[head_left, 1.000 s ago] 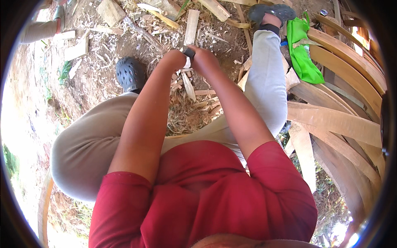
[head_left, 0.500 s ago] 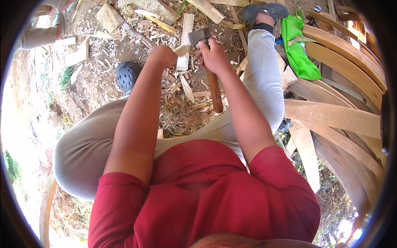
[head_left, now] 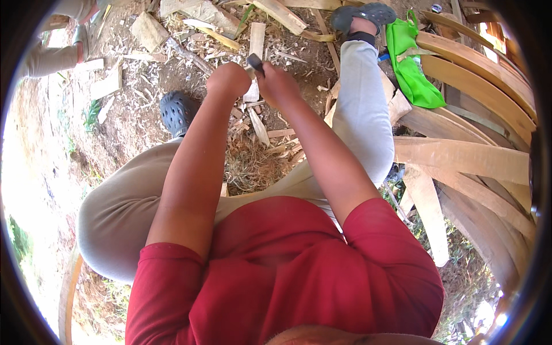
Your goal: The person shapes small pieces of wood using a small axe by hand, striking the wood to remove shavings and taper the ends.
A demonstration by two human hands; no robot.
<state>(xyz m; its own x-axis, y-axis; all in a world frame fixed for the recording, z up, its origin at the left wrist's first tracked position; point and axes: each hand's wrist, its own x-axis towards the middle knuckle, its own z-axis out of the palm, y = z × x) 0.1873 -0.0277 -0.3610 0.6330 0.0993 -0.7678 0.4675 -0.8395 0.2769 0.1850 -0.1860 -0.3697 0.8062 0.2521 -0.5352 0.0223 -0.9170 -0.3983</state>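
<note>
My left hand (head_left: 229,79) is closed in a fist, with the end of a pale wood piece (head_left: 250,72) just showing past it; most of that piece is hidden. Close beside it, my right hand (head_left: 278,86) is wrapped round a hatchet near its head. The dark metal hatchet head (head_left: 255,61) is at the wood's end, seen edge-on; whether they touch I cannot tell. Hand and forearm cover the wooden handle. Beneath both hands a flat wooden strip (head_left: 257,39) lies on the ground.
Wood chips and offcuts (head_left: 149,31) litter the dirt around my feet. On the right are long curved planks (head_left: 460,150) in a pile and a bright green bag (head_left: 409,69). My shoes (head_left: 177,112) flank the work spot. Another person's legs (head_left: 54,60) show at far left.
My right hand and the hatchet have moved left, toward my left hand. The hatchet has turned, its head now edge-on and its handle out of sight. My left hand has shifted slightly.
</note>
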